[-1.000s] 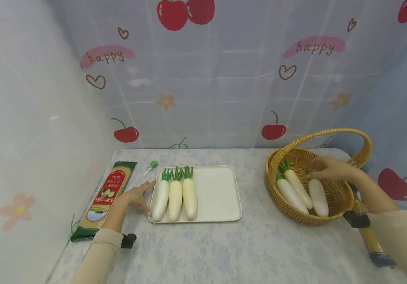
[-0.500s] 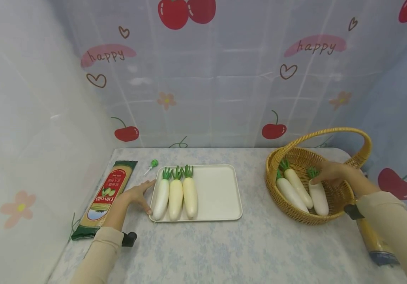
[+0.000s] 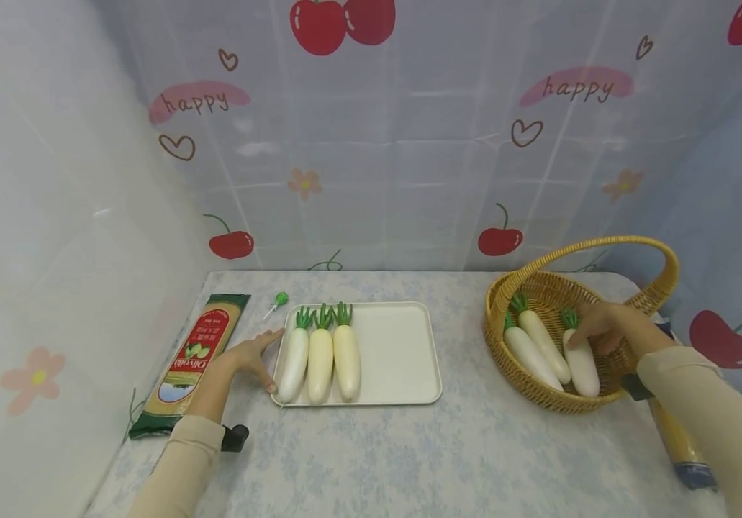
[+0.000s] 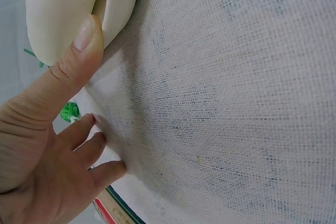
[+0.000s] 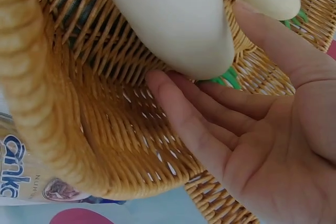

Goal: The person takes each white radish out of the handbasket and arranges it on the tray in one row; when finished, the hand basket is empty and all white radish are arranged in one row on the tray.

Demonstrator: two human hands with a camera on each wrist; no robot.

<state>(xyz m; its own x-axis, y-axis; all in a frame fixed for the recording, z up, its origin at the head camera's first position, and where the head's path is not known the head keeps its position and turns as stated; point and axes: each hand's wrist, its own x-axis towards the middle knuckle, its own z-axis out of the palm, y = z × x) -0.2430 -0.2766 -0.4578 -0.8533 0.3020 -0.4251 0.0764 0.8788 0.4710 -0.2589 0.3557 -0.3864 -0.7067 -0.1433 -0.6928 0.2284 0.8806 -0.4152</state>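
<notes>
My left hand [image 3: 250,357] lies at the left edge of a cream tray [image 3: 403,352], fingers spread and thumb [image 4: 79,51] right at the rim. On the tray, a white radish [image 3: 293,367] and two creamier radishes [image 3: 320,367] lie side by side, green leaves pointing away. My right hand [image 3: 607,324] reaches into a wicker basket [image 3: 496,352] over a white radish [image 3: 582,368]. In the right wrist view the fingers extend along one side of that radish [image 5: 173,19], with the thumb on its other side. Two more radishes [image 3: 542,342] lie at the basket's left.
A spaghetti packet [image 3: 196,360] lies left of the tray, near a green lollipop [image 3: 281,298]. Another yellow packet [image 3: 678,439] lies right of the basket, partly behind the right arm. The basket's tall handle [image 3: 604,241] arches above the right hand. A printed curtain [image 3: 409,194] hangs behind the table.
My right hand has moved from near the leaf end of the right-hand radish in the basket to down along its side. My left hand has stayed at the tray edge.
</notes>
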